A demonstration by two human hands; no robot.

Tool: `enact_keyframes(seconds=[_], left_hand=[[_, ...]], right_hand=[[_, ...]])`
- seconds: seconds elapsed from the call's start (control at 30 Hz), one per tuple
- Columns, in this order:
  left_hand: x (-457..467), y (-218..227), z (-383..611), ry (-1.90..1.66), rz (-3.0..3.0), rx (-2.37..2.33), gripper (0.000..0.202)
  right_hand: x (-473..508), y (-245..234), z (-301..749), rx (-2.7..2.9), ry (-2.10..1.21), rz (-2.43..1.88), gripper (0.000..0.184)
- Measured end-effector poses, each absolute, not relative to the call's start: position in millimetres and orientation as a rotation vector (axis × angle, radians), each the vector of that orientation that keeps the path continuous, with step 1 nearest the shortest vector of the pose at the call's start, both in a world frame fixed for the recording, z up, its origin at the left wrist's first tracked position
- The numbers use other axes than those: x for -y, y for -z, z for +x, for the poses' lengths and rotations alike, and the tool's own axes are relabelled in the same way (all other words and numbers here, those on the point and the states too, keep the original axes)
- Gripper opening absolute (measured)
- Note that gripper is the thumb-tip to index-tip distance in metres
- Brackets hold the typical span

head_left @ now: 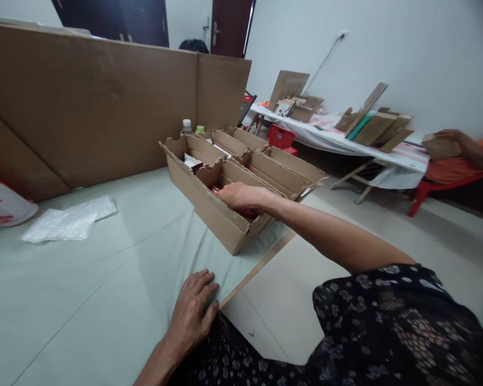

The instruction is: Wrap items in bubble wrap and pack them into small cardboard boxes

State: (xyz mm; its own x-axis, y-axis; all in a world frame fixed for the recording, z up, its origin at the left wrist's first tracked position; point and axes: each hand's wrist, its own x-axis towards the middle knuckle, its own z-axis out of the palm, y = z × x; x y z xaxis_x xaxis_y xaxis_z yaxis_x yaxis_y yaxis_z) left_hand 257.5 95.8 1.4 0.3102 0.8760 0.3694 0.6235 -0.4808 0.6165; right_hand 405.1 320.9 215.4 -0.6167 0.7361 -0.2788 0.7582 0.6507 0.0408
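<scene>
My right hand reaches into the nearest open cardboard box at the table's right edge, fingers curled down among red items inside; what they hold is hidden. My left hand lies flat on the pale green table cover near the front edge, fingers stretched out and holding nothing. Behind the near box stand more open cardboard boxes in a row.
A tall cardboard sheet walls off the back of the table. Bubble wrap and a white bag lie at left. Two bottles stand behind the boxes. Another person's arm rests at a far table with cardboard pieces.
</scene>
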Motion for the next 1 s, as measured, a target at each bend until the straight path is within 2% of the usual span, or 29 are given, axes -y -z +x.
enact_keyframes(seconds=[0.17, 0.27, 0.33, 0.4, 0.47, 0.53, 0.6, 0.67, 0.77, 0.87, 1.0], left_hand=[[-99, -14, 247, -1.121, 1.923, -1.341, 0.028], [-108, -45, 233, -1.166, 1.646, -1.357, 0.029], [-117, -71, 231, -1.218, 1.435, -1.309, 0.037], [-125, -96, 238, -1.331, 1.218, -1.15, 0.059], [-130, -113, 251, -1.422, 0.995, -1.015, 0.075], [-132, -121, 263, -1.439, 0.782, -1.015, 0.077], [-132, -119, 268, -1.418, 0.611, -1.1, 0.075], [-130, -111, 264, -1.39, 0.522, -1.156, 0.077], [-129, -95, 252, -1.342, 0.468, -1.183, 0.076], [-130, -84, 245, -1.313, 0.446, -1.194, 0.077], [-135, -81, 243, -1.329, 0.371, -1.233, 0.084]], right_hand=[[-322, -228, 422, -2.712, 0.07, 1.357, 0.012], [-309, -253, 451, -3.011, 0.054, 1.583, 0.014], [-285, -262, 464, -3.29, 0.188, 1.625, 0.017], [-253, -260, 464, -3.469, 0.427, 1.467, 0.019], [-226, -251, 458, -3.474, 0.666, 1.103, 0.018], [-220, -244, 455, -3.42, 0.839, 0.81, 0.018], [-242, -243, 462, -3.455, 0.891, 0.869, 0.021], [-286, -246, 481, -3.487, 0.75, 1.289, 0.023], [-358, -246, 509, -3.038, 0.408, 1.768, 0.02], [-395, -237, 517, -2.654, 0.382, 1.584, 0.03], [-398, -226, 514, -2.586, 0.352, 1.402, 0.036]])
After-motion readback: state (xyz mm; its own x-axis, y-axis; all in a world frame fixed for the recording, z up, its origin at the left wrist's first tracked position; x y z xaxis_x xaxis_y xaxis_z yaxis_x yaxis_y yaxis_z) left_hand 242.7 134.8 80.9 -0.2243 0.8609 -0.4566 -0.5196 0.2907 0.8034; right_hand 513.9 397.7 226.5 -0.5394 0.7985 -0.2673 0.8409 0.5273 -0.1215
